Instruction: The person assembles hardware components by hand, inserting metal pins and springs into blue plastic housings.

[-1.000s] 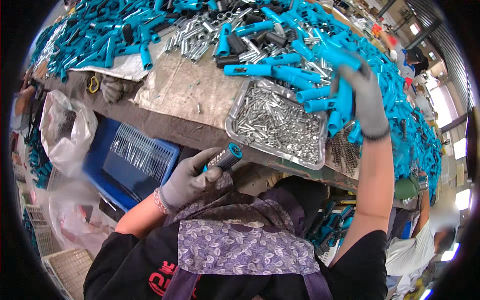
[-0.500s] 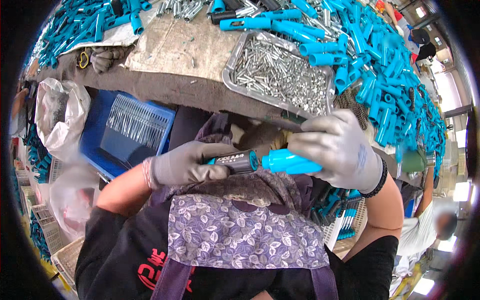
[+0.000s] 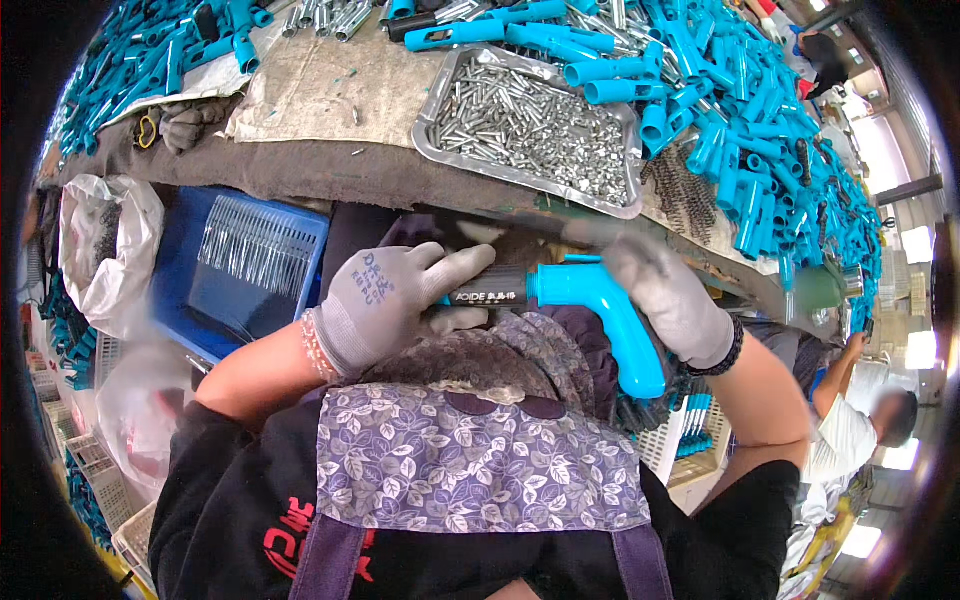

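My left hand, in a grey-white glove, is wrapped round a short black tube with pale printing on it. The tube's right end meets a glossy blue pistol-shaped handle, whose grip curves down to the right. The two parts sit in line, with no gap visible between them. My right hand, gloved too, lies against the right side and upper bend of the handle. Its fingertips are smeared by motion, so how firmly it grips is unclear. Both hands are above my lap, in front of a purple leaf-patterned apron.
On the bench ahead is a metal tray of small metal pins, with springs beside it. Blue tubular parts are heaped at right. A blue crate of thin metal rods and a white sack stand at left. Someone in white sits at right.
The gap between the black tube and the blue handle has closed. The handle's curved grip has swung into view, and my right hand has shifted to its right side.
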Available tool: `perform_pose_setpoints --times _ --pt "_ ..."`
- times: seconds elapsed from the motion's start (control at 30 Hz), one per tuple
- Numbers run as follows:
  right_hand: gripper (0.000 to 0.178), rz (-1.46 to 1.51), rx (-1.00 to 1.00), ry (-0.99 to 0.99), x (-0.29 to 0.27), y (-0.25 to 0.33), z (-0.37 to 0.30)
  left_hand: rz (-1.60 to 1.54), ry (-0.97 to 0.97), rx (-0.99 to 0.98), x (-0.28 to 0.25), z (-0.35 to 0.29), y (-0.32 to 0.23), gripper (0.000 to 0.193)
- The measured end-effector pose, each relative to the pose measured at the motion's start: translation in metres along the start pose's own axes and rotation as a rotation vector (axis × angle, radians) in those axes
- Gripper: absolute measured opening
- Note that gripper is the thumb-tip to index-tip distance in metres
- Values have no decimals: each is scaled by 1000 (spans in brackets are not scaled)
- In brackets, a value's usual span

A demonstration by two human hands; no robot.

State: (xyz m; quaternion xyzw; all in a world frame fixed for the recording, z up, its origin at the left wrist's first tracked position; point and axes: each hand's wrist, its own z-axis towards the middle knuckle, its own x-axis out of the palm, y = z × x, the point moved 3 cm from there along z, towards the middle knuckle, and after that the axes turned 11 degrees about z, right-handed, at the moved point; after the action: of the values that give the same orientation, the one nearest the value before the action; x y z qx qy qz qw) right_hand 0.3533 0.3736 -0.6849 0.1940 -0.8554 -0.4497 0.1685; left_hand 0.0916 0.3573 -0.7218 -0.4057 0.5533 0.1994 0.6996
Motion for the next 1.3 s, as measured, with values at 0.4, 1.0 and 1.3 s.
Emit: perform_pose_setpoints --times 0.4,1.0,1.3 --pt "37 -809 -788 -682 -22 -6 -43 -367 88 151 9 9 -7 59" --pt "45 -430 -1088 -65 11 14 -37 -1151 236 -17 5 1 26 53" --pt "44 -737 -1223 173 39 32 -49 -949 327 77 45 11 24 47"
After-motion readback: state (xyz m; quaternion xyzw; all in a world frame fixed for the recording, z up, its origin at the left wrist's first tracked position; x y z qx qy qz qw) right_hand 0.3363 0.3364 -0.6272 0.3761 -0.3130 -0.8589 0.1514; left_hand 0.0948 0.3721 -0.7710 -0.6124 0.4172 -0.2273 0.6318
